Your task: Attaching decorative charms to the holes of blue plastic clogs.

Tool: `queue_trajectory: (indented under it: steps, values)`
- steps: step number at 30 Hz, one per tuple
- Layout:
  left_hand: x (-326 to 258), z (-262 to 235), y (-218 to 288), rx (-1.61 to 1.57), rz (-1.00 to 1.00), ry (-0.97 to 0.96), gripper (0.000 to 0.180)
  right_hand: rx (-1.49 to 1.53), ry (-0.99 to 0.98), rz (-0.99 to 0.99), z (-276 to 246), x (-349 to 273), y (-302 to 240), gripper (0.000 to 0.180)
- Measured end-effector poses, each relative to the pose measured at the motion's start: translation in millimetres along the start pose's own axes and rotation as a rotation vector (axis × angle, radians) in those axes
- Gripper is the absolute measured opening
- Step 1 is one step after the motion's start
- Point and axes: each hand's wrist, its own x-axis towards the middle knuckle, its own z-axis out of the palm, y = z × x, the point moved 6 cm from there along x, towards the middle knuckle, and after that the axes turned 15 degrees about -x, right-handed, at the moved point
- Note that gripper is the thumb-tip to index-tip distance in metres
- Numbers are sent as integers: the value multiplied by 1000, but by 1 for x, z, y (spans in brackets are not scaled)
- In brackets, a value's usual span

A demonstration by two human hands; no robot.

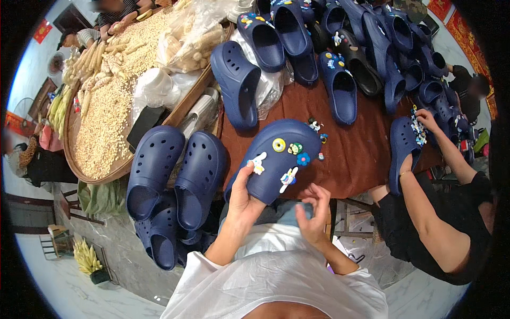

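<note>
Shows a navy clog (276, 166) above the near edge of the brown cloth (372, 159), gripped in the left hand (241, 201) with thumb at a white charm (258, 163). Bears five charms in all — apparently well filled, perhaps unfinished, with loose charms (314, 125) just beyond. Includes the right hand (315, 215) nearby, with fingers loosely curled, apart from thumb, seemingly empty. Includes, farther left, plain clogs (158, 158) — probably yet to be decorated.
</note>
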Motion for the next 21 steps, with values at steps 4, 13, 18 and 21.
queue_trajectory:
  steps: [4,13,18,21]
  values:
    - [2,16,-11,-219,-211,-61,50,102,-330,48,34,-4,4,90]
    - [17,31,-20,-314,-252,-80,44,107,-515,206,60,4,18,55]
    - [1,45,-26,-351,-374,-350,52,93,-380,194,30,44,21,42]
    - [-16,58,-17,-55,-364,-508,47,-30,-269,38,11,85,28,40]
